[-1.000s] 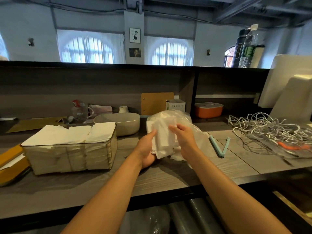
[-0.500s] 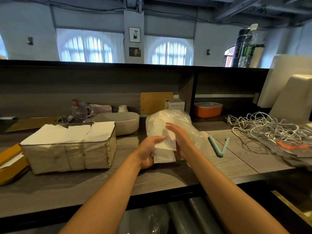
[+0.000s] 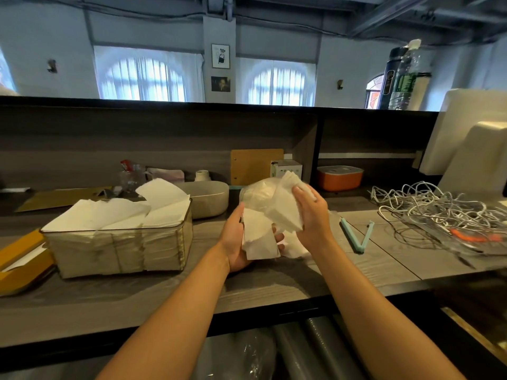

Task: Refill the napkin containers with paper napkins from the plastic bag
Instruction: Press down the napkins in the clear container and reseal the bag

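Both of our hands work at the middle of the grey wood-grain counter [image 3: 274, 286]: our left hand [image 3: 236, 239] cups a small white stack of folded paper napkins [image 3: 259, 237] from below, thumb up along its left edge, while our right hand [image 3: 311, 215] grips a second, thicker white wad of napkins [image 3: 285, 207] lifted just above and to the right of the first. Behind them, touching the wad, sits the crumpled clear plastic bag [image 3: 258, 192]. Left of our hands stands the clear rectangular napkin container [image 3: 120, 242], packed full, with loose white napkins fanning up over its top. Just beyond it, at the far side, lies a beige oval bowl [image 3: 208, 197]. To the right a tangle of white cables [image 3: 436, 204] sprawls across the counter, and farther back an orange lidded box [image 3: 339, 177] sits in the shelf recess. Between our right hand and the cables lies a pale teal V-shaped clip [image 3: 356, 237], opened flat.
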Motion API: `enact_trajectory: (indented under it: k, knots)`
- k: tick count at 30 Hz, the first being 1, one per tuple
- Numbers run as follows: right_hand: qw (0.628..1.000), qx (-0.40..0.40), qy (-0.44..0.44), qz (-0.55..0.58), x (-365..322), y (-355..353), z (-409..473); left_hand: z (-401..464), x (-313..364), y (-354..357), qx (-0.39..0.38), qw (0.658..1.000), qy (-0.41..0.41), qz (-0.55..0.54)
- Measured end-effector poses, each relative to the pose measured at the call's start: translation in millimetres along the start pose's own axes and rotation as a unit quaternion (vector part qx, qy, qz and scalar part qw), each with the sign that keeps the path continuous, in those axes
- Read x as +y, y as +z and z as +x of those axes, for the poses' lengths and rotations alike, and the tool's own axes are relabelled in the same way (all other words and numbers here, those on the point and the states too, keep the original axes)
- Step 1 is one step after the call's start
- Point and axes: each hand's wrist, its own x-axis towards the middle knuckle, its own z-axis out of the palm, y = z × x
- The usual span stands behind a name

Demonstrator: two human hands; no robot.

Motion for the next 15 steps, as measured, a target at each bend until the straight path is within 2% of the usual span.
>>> enact_trajectory:
  k: [3, 6, 8, 15]
  knots:
    - [0.995, -0.094, 0.015, -0.042, -1, 6, -5, 0, 1, -2, 0.014, 1.000, -0.019, -0.017]
    - [0.959, -0.124, -0.023, -0.254, 9, 17, -11, 0, 1, -3, 0.021, 1.000, -0.014, -0.009]
    - [0.926, -0.147, -0.018, -0.346, 16, 19, -11, 1, 1, -3, 0.011, 1.000, -0.012, -0.002]
    - [0.890, -0.162, -0.001, -0.426, 18, 17, -8, 1, 0, -5, 0.005, 1.000, -0.004, 0.014]
